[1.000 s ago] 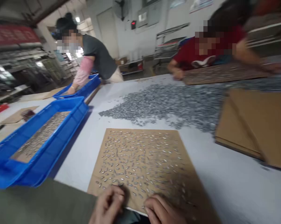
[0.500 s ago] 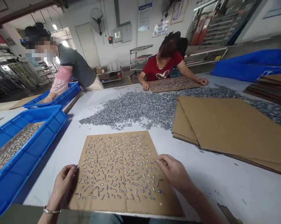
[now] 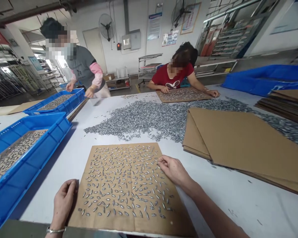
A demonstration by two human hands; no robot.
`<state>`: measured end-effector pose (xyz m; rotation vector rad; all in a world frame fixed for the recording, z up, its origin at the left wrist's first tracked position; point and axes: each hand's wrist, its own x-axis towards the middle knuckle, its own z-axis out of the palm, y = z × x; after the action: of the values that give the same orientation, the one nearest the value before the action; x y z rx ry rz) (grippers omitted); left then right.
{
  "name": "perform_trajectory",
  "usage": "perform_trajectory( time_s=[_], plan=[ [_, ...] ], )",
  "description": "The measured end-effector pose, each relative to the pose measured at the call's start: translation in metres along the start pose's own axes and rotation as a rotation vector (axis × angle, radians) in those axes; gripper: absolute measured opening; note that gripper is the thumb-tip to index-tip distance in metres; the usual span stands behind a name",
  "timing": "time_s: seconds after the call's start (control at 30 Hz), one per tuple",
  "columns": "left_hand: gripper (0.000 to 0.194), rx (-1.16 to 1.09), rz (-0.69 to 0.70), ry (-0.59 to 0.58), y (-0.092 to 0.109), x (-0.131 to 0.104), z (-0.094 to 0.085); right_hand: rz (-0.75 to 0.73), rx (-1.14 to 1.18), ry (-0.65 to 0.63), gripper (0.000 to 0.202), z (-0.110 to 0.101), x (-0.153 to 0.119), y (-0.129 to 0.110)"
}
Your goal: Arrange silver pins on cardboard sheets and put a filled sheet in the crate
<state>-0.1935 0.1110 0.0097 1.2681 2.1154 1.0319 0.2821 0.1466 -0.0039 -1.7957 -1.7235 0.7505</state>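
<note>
White table (image 3: 76,155); workshop beyond, pale wall (image 3: 137,16), fan (image 3: 106,27). Metal heap (image 3: 149,115) mid-table, blue bin (image 3: 40,158) left. Cardboard sheet (image 3: 116,223) flat at near edge, sides running near to far. Slim metal pieces (image 3: 126,200) on it, long axes at mixed angles. Left hand (image 3: 64,200) curled at sheet's left edge, right hand (image 3: 174,170) pinched at its right; cannot tell whether either grips.

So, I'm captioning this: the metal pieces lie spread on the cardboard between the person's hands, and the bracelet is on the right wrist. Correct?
Wrong wrist: the head view shows the bracelet on the left wrist. The metal pieces lie spread on the cardboard between left hand and right hand.
</note>
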Motion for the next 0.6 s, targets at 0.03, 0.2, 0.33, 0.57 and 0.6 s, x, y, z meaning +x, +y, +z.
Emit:
perform_trajectory(
  time_s=[0.03,0.2,0.33,0.57,0.6],
  plan=[
    [0.068,0.006,0.000,-0.002,-0.002,0.000,0.000,-0.010,0.001,0.009,0.028,-0.002,0.003,-0.001],
    [0.070,0.027,0.008,-0.003,-0.004,0.000,0.001,-0.067,-0.080,-0.004,0.026,-0.005,0.012,-0.006],
    [0.068,0.033,0.019,0.018,-0.001,-0.002,0.000,-0.074,-0.137,-0.080,0.024,0.000,0.012,-0.008],
    [0.064,0.022,0.007,0.023,-0.001,-0.003,0.002,-0.059,-0.192,-0.092,0.025,0.014,0.007,-0.002],
    [0.064,0.018,0.005,0.024,-0.001,-0.004,0.002,-0.047,-0.180,-0.070,0.026,0.012,0.007,-0.001]
  ],
)
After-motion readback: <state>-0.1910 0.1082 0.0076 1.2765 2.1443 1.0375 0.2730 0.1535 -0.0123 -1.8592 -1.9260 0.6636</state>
